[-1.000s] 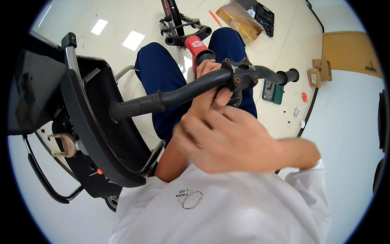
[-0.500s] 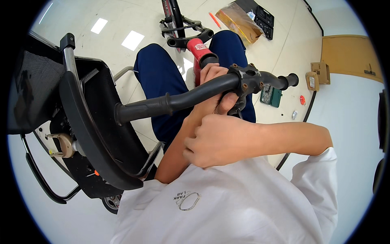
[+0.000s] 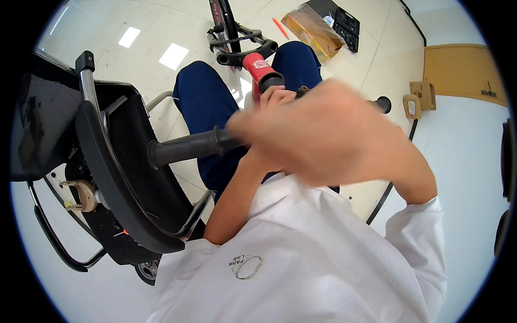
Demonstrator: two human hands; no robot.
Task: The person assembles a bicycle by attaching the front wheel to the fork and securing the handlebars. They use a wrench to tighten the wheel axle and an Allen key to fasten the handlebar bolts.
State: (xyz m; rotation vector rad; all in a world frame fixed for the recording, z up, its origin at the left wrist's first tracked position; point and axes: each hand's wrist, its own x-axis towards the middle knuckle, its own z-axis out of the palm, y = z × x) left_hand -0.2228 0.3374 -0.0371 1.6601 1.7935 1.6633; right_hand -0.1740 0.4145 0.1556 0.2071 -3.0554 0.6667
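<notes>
A black chair (image 3: 132, 129) fills the left side as a person in a white shirt (image 3: 301, 253) and blue trousers (image 3: 195, 99) works over a black handlebar (image 3: 228, 142) lying across the lap, its left end over the seat, its right end out to the far right. In the past half second the right hand (image 3: 318, 134) has swung up from below the bar's middle to sweep across it, a blur; whether it is clenched or holds anything, one cannot tell. The left hand (image 3: 276, 97) has stayed low at the bar's centre, fingers curled just beside the black collar of a red tube (image 3: 259, 67); what they grasp is hidden. For the work, it means the clamp at mid-bar is now screened, the left hand seemingly steadying while the right one moves.

By the count, largest first: one chair, showing two armrests (image 3: 121, 199); one handlebar, with two grips (image 3: 186, 149), near left and far right; one grey-black fork crown (image 3: 232, 57) beyond one red tube; one clear-and-yellow package (image 3: 312, 32) on the far floor beside one open black case (image 3: 344, 29); two cardboard boxes (image 3: 424, 96) at far right; one orange stick (image 3: 280, 28); and one brown bolt (image 3: 303, 90), peeking past the right hand.
</notes>
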